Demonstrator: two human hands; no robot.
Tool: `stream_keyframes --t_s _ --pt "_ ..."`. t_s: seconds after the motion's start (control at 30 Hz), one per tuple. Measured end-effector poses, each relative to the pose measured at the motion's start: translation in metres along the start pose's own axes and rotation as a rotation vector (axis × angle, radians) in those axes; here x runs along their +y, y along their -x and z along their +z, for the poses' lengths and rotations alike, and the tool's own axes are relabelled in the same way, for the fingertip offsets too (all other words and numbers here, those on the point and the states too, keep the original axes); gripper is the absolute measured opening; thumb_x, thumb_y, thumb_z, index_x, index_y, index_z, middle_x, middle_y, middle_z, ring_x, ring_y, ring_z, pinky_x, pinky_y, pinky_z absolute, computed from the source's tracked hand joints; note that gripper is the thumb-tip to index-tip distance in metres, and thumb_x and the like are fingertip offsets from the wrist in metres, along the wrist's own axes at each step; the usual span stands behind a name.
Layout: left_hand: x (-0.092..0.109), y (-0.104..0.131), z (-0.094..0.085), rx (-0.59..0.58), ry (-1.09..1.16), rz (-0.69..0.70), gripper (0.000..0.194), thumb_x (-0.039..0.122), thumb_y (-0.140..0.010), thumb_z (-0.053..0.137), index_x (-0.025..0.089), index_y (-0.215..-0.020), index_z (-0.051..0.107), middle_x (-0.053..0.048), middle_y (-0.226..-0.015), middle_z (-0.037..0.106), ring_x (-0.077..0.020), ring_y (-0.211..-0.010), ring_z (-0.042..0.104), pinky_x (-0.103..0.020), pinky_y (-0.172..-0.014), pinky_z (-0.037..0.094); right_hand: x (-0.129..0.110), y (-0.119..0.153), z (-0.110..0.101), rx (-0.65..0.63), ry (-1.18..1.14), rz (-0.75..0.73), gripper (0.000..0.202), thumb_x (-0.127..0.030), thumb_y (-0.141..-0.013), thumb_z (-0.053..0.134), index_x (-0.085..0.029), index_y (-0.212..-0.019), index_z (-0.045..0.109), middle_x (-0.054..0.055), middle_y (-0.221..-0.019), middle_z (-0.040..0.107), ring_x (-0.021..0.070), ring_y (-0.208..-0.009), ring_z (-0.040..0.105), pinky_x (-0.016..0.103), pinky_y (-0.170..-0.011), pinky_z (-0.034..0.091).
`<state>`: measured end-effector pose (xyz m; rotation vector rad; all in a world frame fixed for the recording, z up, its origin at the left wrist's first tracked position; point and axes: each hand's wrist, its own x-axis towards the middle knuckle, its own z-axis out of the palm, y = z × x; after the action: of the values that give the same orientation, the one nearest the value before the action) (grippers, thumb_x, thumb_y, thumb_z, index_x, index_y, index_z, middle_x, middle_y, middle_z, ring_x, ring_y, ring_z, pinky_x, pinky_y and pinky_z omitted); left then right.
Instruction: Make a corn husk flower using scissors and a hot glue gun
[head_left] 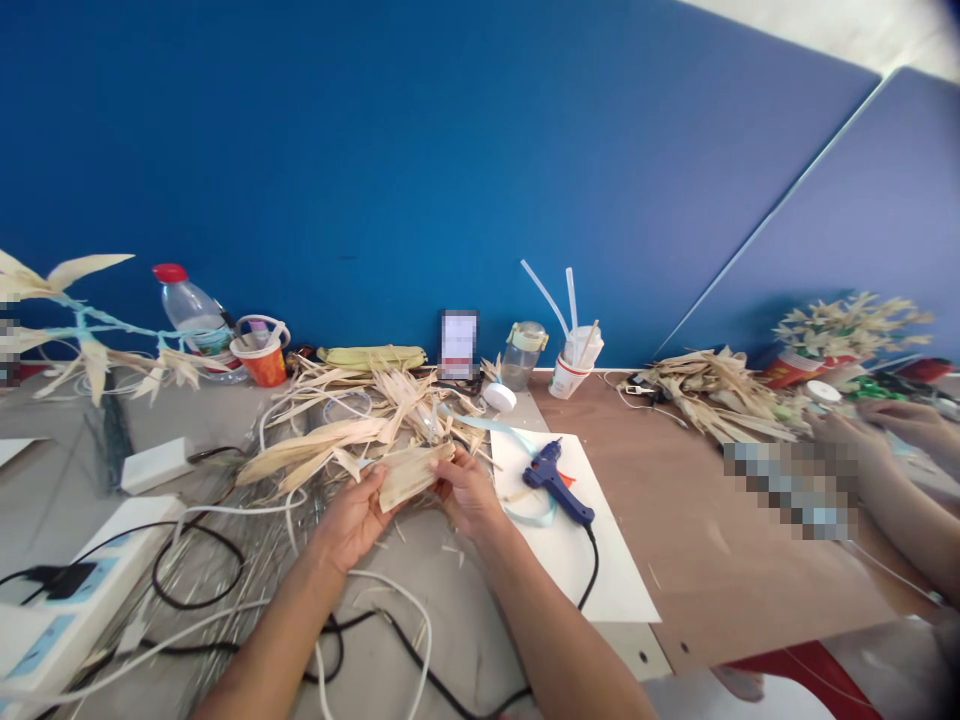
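Note:
A pale strip of corn husk (pixel 409 482) is stretched between my two hands above the table. My left hand (pixel 354 520) pinches its left end. With thumb and fingers, my right hand (pixel 466 488) grips the right end. Just behind the strip lies a loose heap of dry corn husks (pixel 322 445). To the right of my right hand, a blue hot glue gun (pixel 556 482) rests on a white sheet of paper (pixel 611 570), its black cord running toward me. A light blue ribbon (pixel 536 520) curls beside the glue gun.
A white power strip (pixel 127 545) and tangled cables occupy the left front. Along the blue partition (pixel 420 150) stand an orange cup (pixel 262 362), a phone (pixel 459 345), a glass bottle (pixel 523 355) and a paper cup (pixel 568 378). At right, another person's hands (pixel 851 450) work near more husks (pixel 720 390).

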<state>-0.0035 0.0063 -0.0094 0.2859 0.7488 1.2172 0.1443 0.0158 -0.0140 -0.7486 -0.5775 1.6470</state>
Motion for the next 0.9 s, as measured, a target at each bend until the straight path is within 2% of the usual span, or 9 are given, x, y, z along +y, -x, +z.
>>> stream_keyframes --t_s 0.17,0.3,0.43,0.6,0.77,0.9 --pt "0.0017 -0.0004 -0.0024 -0.083 -0.003 -0.040 0.045 0.003 -0.083 0.053 0.006 -0.129 0.053 -0.019 -0.107 0.071 -0.0281 -0.095 0.069 -0.037 -0.084 0.057 -0.0013 -0.0047 -0.0066 0.014 0.113 -0.069 0.023 -0.015 -0.055 0.074 -0.020 -0.072 0.058 -0.005 -0.063 0.061 0.0105 -0.056 0.053 0.021 -0.054 0.041" --pt "0.0016 -0.0008 -0.0023 -0.052 0.000 -0.039 0.046 0.002 -0.083 0.053 0.006 -0.129 0.053 -0.019 -0.104 0.072 -0.0282 -0.092 0.070 -0.037 -0.080 0.058 -0.0017 -0.0043 -0.0067 -0.003 0.160 -0.075 0.023 -0.016 -0.056 0.074 -0.020 -0.071 0.057 -0.005 -0.064 0.061 0.0109 -0.056 0.053 0.022 -0.055 0.042" --pt "0.0006 -0.0025 -0.0013 0.001 0.012 -0.044 0.044 0.001 -0.085 0.048 0.004 -0.129 0.051 -0.018 -0.094 0.074 -0.0254 -0.081 0.072 -0.032 -0.071 0.060 -0.0042 -0.0014 -0.0037 -0.062 0.040 -0.002 0.027 -0.018 -0.056 0.077 -0.020 -0.074 0.057 -0.005 -0.065 0.061 0.0105 -0.056 0.053 0.022 -0.055 0.042" --pt "0.0015 -0.0036 -0.0012 0.048 0.027 -0.050 0.040 0.002 -0.088 0.044 0.008 -0.127 0.050 -0.015 -0.092 0.074 -0.0224 -0.077 0.072 -0.032 -0.067 0.061 -0.0068 -0.0009 -0.0031 -0.078 -0.131 0.066 0.027 -0.017 -0.056 0.078 -0.019 -0.067 0.053 -0.005 -0.062 0.061 0.0095 -0.053 0.053 0.020 -0.052 0.043" --pt "0.0016 -0.0027 0.0000 0.074 0.045 -0.035 0.036 0.003 -0.089 0.042 0.010 -0.123 0.053 -0.013 -0.090 0.073 -0.0198 -0.072 0.071 -0.030 -0.063 0.061 -0.0084 0.0012 -0.0025 -0.102 -0.203 0.115 0.024 -0.013 -0.057 0.076 -0.018 -0.065 0.054 -0.003 -0.065 0.063 0.0105 -0.059 0.057 0.023 -0.061 0.049" --pt "0.0014 -0.0041 -0.0007 0.096 0.054 -0.023 0.032 0.002 -0.088 0.044 0.009 -0.117 0.056 -0.013 -0.089 0.073 -0.0201 -0.072 0.071 -0.030 -0.062 0.061 -0.0098 0.0009 -0.0030 -0.085 -0.234 0.133 0.020 -0.012 -0.060 0.074 -0.017 -0.071 0.058 -0.005 -0.062 0.061 0.0090 -0.055 0.055 0.021 -0.056 0.046"
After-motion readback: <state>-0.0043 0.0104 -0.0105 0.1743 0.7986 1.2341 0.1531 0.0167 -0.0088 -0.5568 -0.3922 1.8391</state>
